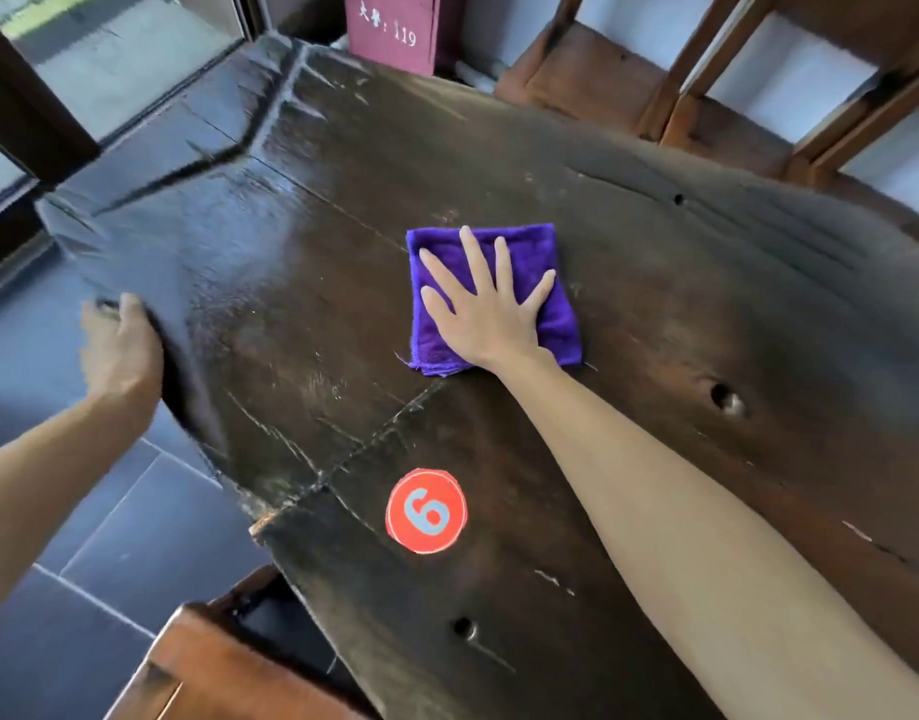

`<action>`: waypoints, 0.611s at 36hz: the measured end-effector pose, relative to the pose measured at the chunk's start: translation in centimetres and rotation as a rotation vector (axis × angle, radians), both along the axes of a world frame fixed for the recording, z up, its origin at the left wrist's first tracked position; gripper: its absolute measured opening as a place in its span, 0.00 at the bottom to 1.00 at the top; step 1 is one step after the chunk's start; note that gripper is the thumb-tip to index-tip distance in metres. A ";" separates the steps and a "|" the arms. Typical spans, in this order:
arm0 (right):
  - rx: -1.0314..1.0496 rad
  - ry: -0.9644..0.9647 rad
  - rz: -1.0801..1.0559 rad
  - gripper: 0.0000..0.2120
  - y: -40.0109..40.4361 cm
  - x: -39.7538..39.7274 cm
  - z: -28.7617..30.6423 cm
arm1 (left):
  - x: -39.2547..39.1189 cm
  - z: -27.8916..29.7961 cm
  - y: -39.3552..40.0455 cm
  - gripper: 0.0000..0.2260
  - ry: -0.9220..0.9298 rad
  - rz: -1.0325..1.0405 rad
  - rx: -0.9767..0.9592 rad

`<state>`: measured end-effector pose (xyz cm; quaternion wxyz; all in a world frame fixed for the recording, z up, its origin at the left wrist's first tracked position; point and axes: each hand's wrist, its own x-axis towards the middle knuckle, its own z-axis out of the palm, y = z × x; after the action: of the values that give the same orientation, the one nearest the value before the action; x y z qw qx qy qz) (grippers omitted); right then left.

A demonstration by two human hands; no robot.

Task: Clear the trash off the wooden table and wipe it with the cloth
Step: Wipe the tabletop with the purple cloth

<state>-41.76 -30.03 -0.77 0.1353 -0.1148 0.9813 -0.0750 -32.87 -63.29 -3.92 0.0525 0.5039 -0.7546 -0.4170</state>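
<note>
The folded purple microfibre cloth (491, 296) is lying flat on the dark, worn wooden table (706, 314), near the middle of the tabletop and somewhat toward its left edge; the right hand (486, 309) is pressing down on it with the palm flat and all five fingers (470, 257) straight and spread, so it is pinning the cloth rather than gripping it; the fingertips are pointing toward the far edge of the tabletop, and the right forearm is stretching back across the near right part of the surface. The cloth is sitting directly under the fingers, roughly square in outline, so no long axis is guiding the stroke; what matters is that unwiped wood is lying on every side of it, with the widest stretch running toward the right edge. The left hand (119, 345) is curling over the left edge of the tabletop, fingers bent round the rim and apparently bracing; it is well apart from the cloth, so the right hand is plainly the nearer one and the one doing the wiping. No trash is showing on the tabletop, so the clearing step appears done; a round red sticker with a pale numeral (426, 510) is sitting near the near edge, just left of the right forearm.
</note>
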 end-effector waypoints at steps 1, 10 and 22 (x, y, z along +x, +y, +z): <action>0.000 0.005 -0.012 0.24 0.6 1.4 0.0 | 1.3 0.7 1.5 0.26 -0.004 -0.038 0.017; 0.024 -0.003 -0.025 0.26 6.0 14.5 0.5 | 13.3 6.0 12.9 0.18 0.101 -0.190 0.001; 0.087 -0.119 -0.185 0.25 13.9 35.1 1.7 | 25.1 7.9 23.8 0.22 0.130 -0.470 -0.086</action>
<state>-6.62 -16.18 0.92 0.1908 -0.0131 0.9802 -0.0512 -7.82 -39.45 4.00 0.0237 0.2838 -0.8632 -0.4168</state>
